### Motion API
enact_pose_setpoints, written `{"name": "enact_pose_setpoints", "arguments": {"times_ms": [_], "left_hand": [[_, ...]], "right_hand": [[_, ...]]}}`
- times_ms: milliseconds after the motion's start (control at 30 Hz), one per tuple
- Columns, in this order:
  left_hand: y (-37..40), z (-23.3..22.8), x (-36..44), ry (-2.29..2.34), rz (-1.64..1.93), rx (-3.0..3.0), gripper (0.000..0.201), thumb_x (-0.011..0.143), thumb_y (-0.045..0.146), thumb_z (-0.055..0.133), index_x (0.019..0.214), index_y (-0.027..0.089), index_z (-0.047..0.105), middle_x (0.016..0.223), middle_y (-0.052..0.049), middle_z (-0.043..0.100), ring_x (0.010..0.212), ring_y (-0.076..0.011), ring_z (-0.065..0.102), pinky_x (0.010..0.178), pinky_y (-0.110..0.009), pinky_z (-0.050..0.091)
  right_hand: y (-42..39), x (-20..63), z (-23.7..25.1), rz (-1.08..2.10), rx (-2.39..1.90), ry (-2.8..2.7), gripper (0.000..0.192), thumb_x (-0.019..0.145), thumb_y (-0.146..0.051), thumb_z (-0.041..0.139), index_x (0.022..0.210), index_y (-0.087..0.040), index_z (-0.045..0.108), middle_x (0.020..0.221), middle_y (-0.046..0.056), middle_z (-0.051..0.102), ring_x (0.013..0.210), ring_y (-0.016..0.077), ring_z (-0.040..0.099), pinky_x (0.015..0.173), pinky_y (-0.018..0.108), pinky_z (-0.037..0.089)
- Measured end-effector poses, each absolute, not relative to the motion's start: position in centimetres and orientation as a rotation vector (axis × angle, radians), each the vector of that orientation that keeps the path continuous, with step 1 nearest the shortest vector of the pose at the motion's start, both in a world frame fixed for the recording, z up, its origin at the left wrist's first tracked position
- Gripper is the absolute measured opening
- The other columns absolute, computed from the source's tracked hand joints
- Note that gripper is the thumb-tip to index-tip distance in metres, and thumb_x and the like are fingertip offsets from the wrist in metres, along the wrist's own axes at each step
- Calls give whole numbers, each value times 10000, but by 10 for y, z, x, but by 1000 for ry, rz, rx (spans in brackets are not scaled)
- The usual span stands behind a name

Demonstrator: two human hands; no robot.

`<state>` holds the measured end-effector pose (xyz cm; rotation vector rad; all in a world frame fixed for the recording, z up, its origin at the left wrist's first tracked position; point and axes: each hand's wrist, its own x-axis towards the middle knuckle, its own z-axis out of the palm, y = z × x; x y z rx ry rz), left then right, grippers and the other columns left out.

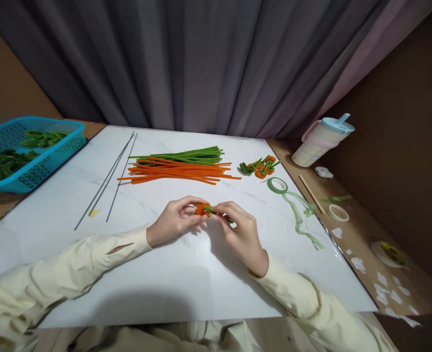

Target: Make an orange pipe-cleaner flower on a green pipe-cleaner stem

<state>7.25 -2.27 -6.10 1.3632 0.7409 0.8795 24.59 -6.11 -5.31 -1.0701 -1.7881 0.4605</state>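
Note:
Both hands meet over the middle of a white marble-patterned board (pixel 186 288). My left hand (pixel 174 220) pinches a small orange pipe-cleaner coil (pixel 202 209). My right hand (pixel 238 232) grips the green pipe-cleaner stem (pixel 211 210) that joins the coil; most of the stem is hidden by the fingers. Behind the hands lie a bundle of orange pipe cleaners (pixel 179 173) and green pipe cleaners (pixel 186 156). A few finished orange-and-green pieces (pixel 260 167) lie to the right of the bundles.
Three thin dark wires (pixel 109 176) lie at the left. A blue basket (pixel 29 151) with green pieces stands far left. A roll of green tape (pixel 277 185) with a loose strip, a wooden stick (pixel 311 193), a lidded cup (pixel 322 139) and paper scraps (pixel 384 286) lie at the right.

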Motion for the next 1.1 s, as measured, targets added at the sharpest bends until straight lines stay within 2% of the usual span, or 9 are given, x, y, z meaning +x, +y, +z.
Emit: {"name": "enact_pose_setpoints", "arguments": {"times_ms": [133,367,467,567,733,800,900,967,1100], "left_hand": [[-20,-55,73,730,810,1237,306,733,235,689,986,117,563,706,-12,627,566,-123,609,471,-225,535],[-14,-57,70,646,684,1142,288,730,227,686,978,109,599,679,-15,609,538,-109,587,470,-210,518],[-11,-57,68,620,608,1107,295,709,237,700,960,105,617,629,-11,605,519,-106,575,485,-209,510],[-9,-58,66,585,568,1091,301,684,244,714,936,108,625,666,-17,609,518,-104,573,511,-224,516],[-10,-57,65,580,545,1115,268,690,235,709,905,108,614,679,-17,610,489,-98,564,508,-231,506],[-11,-56,66,593,561,1139,253,696,232,708,891,109,603,653,-8,607,493,-101,569,514,-232,508],[-12,-56,66,609,579,1171,233,705,229,708,868,111,592,600,8,601,497,-104,575,527,-233,511],[-13,-56,66,613,573,1174,239,706,242,711,863,113,585,587,10,603,502,-111,586,525,-237,514],[-14,-57,66,607,573,1172,244,703,238,719,854,118,570,595,4,620,527,-125,615,553,-254,528]], "right_hand": [[-58,253,-48,547,-1114,-1796,142,842,-98,521,860,-179,637,829,47,645,749,156,603,649,264,479],[-50,264,-46,578,-1175,-1916,127,766,-71,627,760,-191,666,724,20,659,716,171,580,649,288,461],[-48,266,-42,560,-1166,-1985,157,728,-44,659,742,-199,679,689,11,660,702,169,554,610,270,446],[-48,267,-37,574,-1160,-2057,158,721,-34,656,725,-190,677,670,2,659,623,139,533,559,240,418],[-49,271,-29,714,-1235,-2144,37,770,-146,645,787,-177,655,687,-10,661,495,83,501,504,200,392],[-48,273,-25,742,-1253,-2154,74,793,-232,647,830,-169,632,700,0,651,502,87,510,509,200,404],[-47,270,-21,666,-1233,-2158,201,845,-355,589,796,-161,575,738,29,605,562,107,524,518,209,413],[-47,263,-20,522,-1220,-2207,232,864,-367,557,754,-163,534,747,36,564,589,117,507,525,217,397],[-47,247,-19,395,-1307,-2340,174,857,-210,554,699,-170,490,646,-9,515,516,96,431,491,208,303]]}}
